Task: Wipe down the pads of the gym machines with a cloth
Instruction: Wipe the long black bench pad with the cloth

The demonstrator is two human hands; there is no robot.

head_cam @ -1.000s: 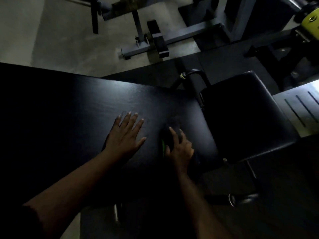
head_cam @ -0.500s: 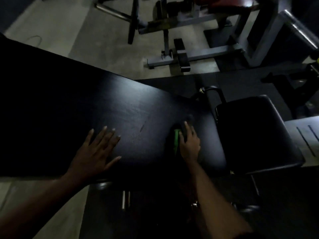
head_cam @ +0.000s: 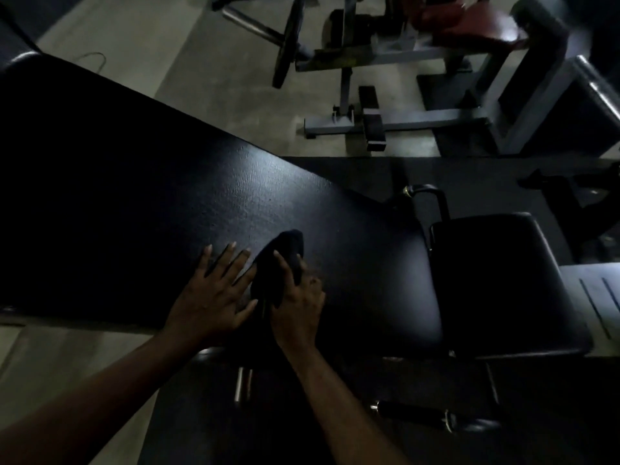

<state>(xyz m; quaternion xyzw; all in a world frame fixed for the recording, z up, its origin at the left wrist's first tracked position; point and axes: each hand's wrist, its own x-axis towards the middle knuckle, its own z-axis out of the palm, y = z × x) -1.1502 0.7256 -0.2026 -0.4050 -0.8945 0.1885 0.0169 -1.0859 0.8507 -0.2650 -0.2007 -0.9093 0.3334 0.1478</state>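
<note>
A long black bench pad [head_cam: 167, 196] runs from the upper left to the middle of the head view. A separate black seat pad [head_cam: 503, 280] sits just to its right. My left hand [head_cam: 214, 297] lies flat on the long pad with the fingers spread. Right beside it, my right hand [head_cam: 298, 303] presses a dark cloth [head_cam: 281, 253] onto the pad, fingers laid over the cloth. The cloth bunches up ahead of my fingertips. The scene is dim.
A curved metal handle [head_cam: 426, 193] rises between the two pads. A grey machine frame [head_cam: 396, 119] with a red pad [head_cam: 469, 28] stands on the floor beyond. A dark handle bar [head_cam: 432, 414] lies low at the right, under the bench.
My right hand has slid the cloth leftward along the long pad, away from the seat. My left hand now lies close beside it. The cloth's green edge no longer shows.
</note>
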